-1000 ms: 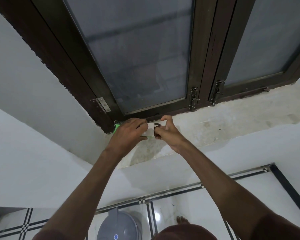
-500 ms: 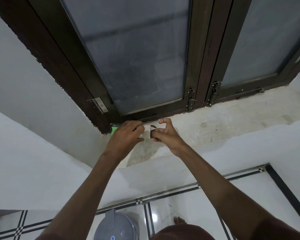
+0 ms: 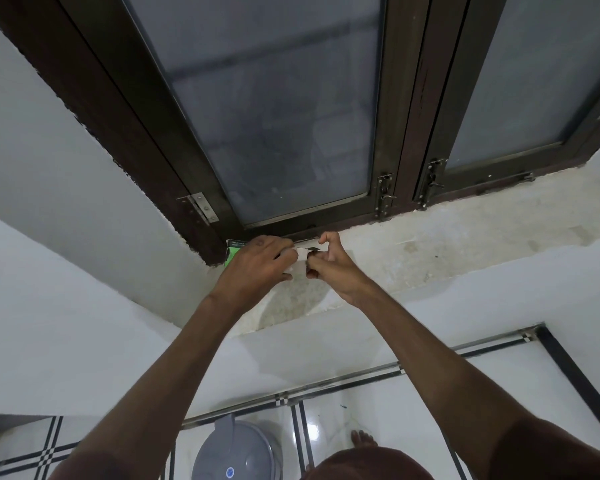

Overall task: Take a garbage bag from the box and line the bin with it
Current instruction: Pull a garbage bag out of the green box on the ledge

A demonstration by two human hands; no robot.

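1. Rough concrete window sill (image 3: 447, 244) lies below a dark-framed window (image 3: 399, 140).
2. Box (image 3: 232, 252) sits at the sill's far left corner; my left hand (image 3: 257, 268) grips it.
3. My right hand (image 3: 329, 266) pinches its open flap (image 3: 300, 259).
4. Grey bin (image 3: 236, 452) stands on the floor tiles, near.

Both hands at the window sill (image 3: 430, 258), just below the dark window frame (image 3: 400, 133). Left hand (image 3: 257, 268) grips the box (image 3: 300, 263), green end showing; right hand (image 3: 329, 263) pinches its open end. Grey bin (image 3: 236, 452) on the floor, well below the sill.

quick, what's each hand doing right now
Left hand: grips the box on the sill.
Right hand: pinches at the box's open end.
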